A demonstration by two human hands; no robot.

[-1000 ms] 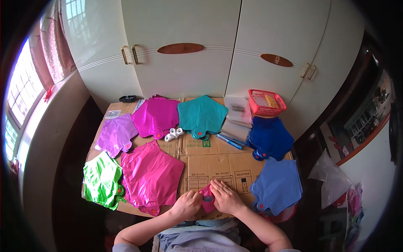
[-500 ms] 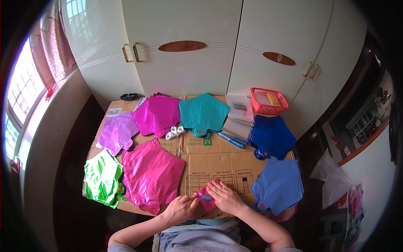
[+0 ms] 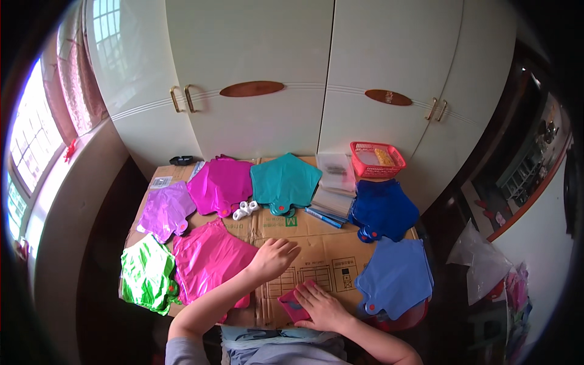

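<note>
Currently, in the head view, a small folded pink piece [image 3: 293,307] is seen lying on the flattened cardboard [image 3: 316,246] near its lower edge, partly covered by the right hand [image 3: 320,307]. This hand is laid flat, its fingers stretched out and a little spread across the piece, which is pressed from above rather than pinched. The left hand [image 3: 274,258] is held farther up and to the left, away from the folded piece, with its fingers bent and pointed to the right; whether anything is gripped in it cannot be told. Part of the large pink foil stack [image 3: 210,258] is crossed by the left forearm. Around the cardboard, further flat stacks are set out: bright green [image 3: 146,274], lilac [image 3: 167,210], magenta [image 3: 222,182] and teal [image 3: 286,182] ones toward the left and far middle, dark blue [image 3: 386,210] and light blue [image 3: 395,277] ones at the right. Small white pieces [image 3: 245,210] are placed just below the magenta stack. Clear sleeves [image 3: 334,173] are laid between the teal stack and a red basket [image 3: 377,173], in which something yellow is held.
</note>
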